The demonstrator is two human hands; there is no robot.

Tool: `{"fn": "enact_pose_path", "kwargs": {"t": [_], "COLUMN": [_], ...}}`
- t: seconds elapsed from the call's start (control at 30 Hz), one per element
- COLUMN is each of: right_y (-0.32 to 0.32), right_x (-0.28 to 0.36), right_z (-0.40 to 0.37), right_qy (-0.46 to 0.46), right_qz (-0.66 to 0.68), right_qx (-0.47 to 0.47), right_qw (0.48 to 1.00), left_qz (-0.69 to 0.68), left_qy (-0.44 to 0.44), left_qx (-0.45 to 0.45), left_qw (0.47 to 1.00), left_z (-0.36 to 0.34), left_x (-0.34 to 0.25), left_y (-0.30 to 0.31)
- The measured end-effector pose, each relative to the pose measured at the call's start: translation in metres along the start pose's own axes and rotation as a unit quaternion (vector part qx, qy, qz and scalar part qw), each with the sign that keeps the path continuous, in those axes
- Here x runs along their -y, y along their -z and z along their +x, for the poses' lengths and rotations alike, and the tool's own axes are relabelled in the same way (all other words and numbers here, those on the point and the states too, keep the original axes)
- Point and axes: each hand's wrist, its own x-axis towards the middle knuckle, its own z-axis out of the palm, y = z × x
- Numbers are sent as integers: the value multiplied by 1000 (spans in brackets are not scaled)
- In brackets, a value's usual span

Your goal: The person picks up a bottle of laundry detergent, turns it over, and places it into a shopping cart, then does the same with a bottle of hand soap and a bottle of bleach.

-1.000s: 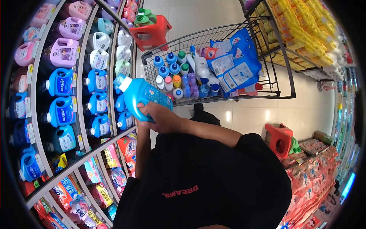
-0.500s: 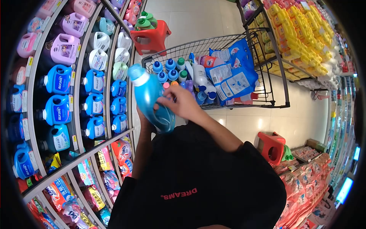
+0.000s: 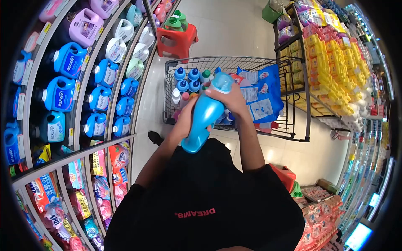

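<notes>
A glossy turquoise laundry detergent bottle (image 3: 204,119) is held tilted in front of my chest, its translucent blue cap (image 3: 222,81) pointing up and away from me. My right hand (image 3: 231,97) is closed round the neck, just below the cap. My left hand (image 3: 185,119) grips the side of the body, and its far fingers are hidden behind the bottle. Just beyond both hands stands a wire shopping cart (image 3: 173,62). Inside it are several blue-capped bottles (image 3: 182,85), a white bottle (image 3: 176,95) and large blue detergent bags (image 3: 261,94).
Shelves of blue detergent jugs (image 3: 60,94) and bagged powder (image 3: 43,190) line my left. A red stool (image 3: 180,44) carrying green bottles (image 3: 178,23) stands past the cart. To the right are racks of yellow bottles (image 3: 328,71) and a second red stool (image 3: 284,176).
The bottle has moved right and tilted the other way, its cap now toward the upper right. My right hand has shifted to the neck, and my left hand has come into view on its side.
</notes>
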Motion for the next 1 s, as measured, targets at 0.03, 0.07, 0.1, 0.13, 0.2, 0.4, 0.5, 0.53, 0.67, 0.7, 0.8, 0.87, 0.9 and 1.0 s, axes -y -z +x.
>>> {"fn": "enact_pose_path", "kwargs": {"t": [0.03, 0.07, 0.1, 0.13, 0.2, 0.4, 0.5, 0.53, 0.67, 0.7, 0.8, 0.87, 0.9, 1.0], "right_y": [2, 3, 3, 6, 18, 59, 85, 92, 120, 122, 124, 120, 120, 118], "right_x": [-3, -4, 0, -2, -7, -8, -39, -48, -87, -96, -117, -130, -137, -163], "right_z": [-5, -10, -16, -20, -24, 0, 36, 48, 95, 106, 131, 145, 150, 158], "right_qy": [10, 20, 32, 29, 82, 124, 151, 163, 146, 147, 148, 140, 141, 135], "right_qz": [20, 41, 70, 65, 52, -88, -118, -111, -139, -140, -103, -132, -130, -131], "right_qx": [-23, -46, -69, -63, -120, -253, -311, -340, -355, -350, -355, -377, -373, -357], "right_qw": [999, 998, 995, 996, 988, 955, 931, 920, 913, 914, 917, 906, 908, 915], "left_qz": [9, 18, 219, 213, 508, 503, 479, 483, 509, 522, 511, 479, 479, 470], "left_qy": [5, 11, -90, -93, -231, -151, -102, -87, -74, -56, -5, 12, 25, 55], "left_qx": [-25, -51, -74, -80, -55, -198, -280, -316, -409, -432, -495, -528, -542, -562], "left_qw": [1000, 998, 969, 969, 828, 828, 826, 812, 754, 733, 703, 701, 690, 678], "left_z": [-1, 0, 1, 3, 5, -37, -79, -94, -150, -163, -201, -222, -234, -265], "left_x": [-7, -11, -9, -8, -8, 10, 28, 40, 83, 90, 109, 120, 126, 146], "left_y": [-15, -26, -30, -27, -13, 55, 90, 105, 154, 162, 184, 193, 200, 215]}}
